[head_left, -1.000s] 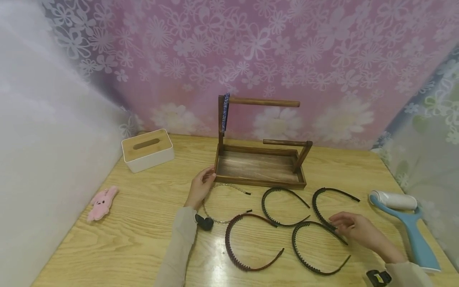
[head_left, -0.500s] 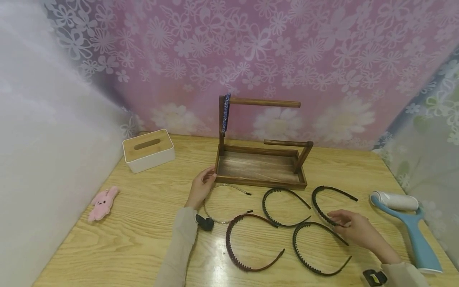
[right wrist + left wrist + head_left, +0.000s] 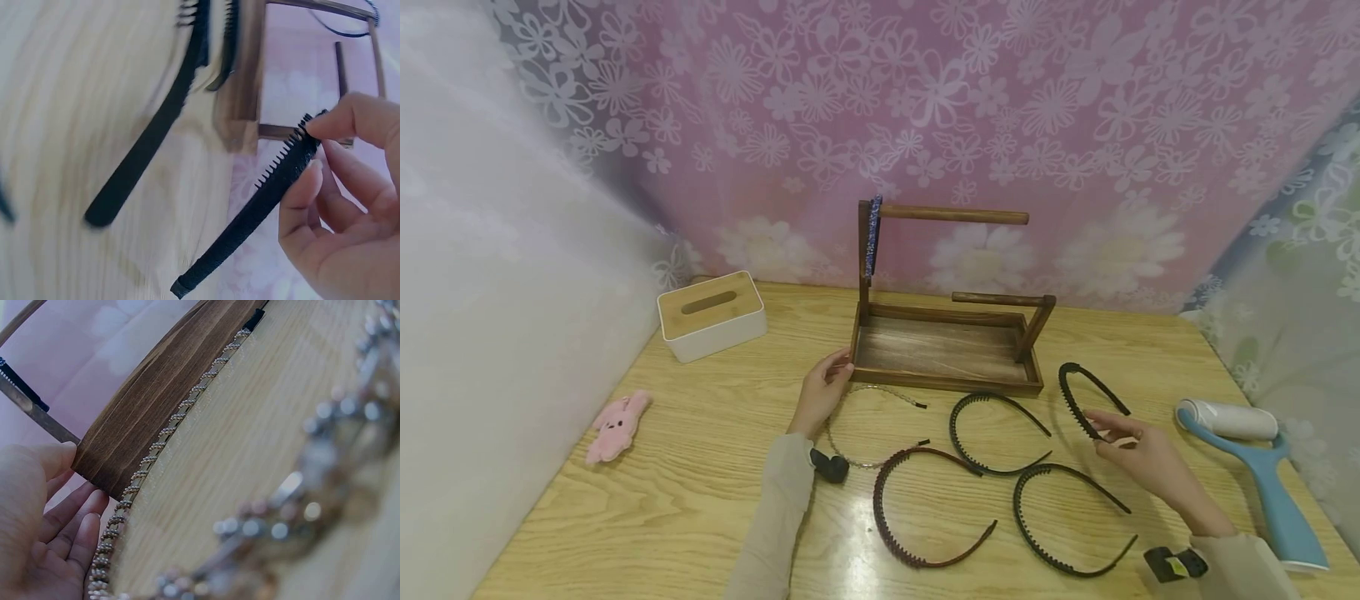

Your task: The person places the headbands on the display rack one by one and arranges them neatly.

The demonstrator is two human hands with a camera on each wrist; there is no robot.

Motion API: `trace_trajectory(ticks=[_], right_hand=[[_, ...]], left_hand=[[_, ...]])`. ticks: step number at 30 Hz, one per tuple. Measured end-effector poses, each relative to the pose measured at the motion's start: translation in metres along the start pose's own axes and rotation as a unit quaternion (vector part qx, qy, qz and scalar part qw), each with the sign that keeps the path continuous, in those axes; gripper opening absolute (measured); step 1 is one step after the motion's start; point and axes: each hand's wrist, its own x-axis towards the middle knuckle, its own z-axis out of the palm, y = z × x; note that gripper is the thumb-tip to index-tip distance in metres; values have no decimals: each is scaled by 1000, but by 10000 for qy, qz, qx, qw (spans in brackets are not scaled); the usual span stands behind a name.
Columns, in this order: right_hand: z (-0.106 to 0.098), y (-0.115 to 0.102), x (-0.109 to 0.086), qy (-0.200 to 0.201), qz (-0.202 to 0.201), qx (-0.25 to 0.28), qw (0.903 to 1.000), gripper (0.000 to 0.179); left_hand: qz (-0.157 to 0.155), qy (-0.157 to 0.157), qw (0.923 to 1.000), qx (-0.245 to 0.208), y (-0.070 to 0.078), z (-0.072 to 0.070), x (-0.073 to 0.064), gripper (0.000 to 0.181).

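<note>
Pinched by the right hand (image 3: pixel 1152 468), the toothed black headband (image 3: pixel 255 210) has lifted off the table (image 3: pixel 700 442) at right, seemingly free to carry; left hand (image 3: pixel 817 398) holds the wooden stand (image 3: pixel 947 381).

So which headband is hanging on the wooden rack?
The blue headband, on the upper bar; four others lie on the table, the right hand holds one.

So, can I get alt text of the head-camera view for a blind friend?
A right hand holds a black toothed headband above a table; the left hand touches a wooden rack. Four more headbands lie nearby, and a blue headband hangs on the rack.
</note>
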Motion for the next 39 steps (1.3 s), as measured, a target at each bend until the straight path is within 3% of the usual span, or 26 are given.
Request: trace_trajectory(ticks=[6, 8, 13, 16, 22, 26, 29, 33, 36, 39], right_hand=[[-5, -4, 6, 309, 484, 1125, 9920, 49], [-7, -6, 9, 465, 535, 1820, 9807, 46], [-8, -14, 19, 733, 478, 3295, 9401, 37], [-9, -21, 27, 766, 559, 3628, 9270, 40], [-15, -38, 44, 807, 522, 3899, 9158, 47], [-20, -50, 54, 880, 147, 4450, 8911, 33], [-25, -59, 62, 837, -145, 4954, 8645, 29], [-30, -74, 74, 797, -360, 5303, 8433, 28], [-33, -87, 84, 820, -443, 5406, 8361, 27], [-35, -101, 94, 815, -516, 5459, 8323, 28]], left_hand=[[-10, 16, 10000, -16, -1, 0, 0, 41], [-13, 32, 10000, -13, -1, 0, -1, 40], [1, 46, 10000, -2, 0, 0, -1, 41], [0, 32, 10000, -22, 0, 0, -2, 41], [69, 44, 10000, 9, -1, -1, -1, 41], [76, 35, 10000, 43, 0, -1, -1, 41], [33, -7, 10000, 84, -1, -1, 0, 41], [-30, 36, 10000, 27, -20, 2, 8, 43], [-28, 112, 9999, -23, -36, 5, 14, 43], [2, 165, 9999, -17, -40, 5, 15, 42]])
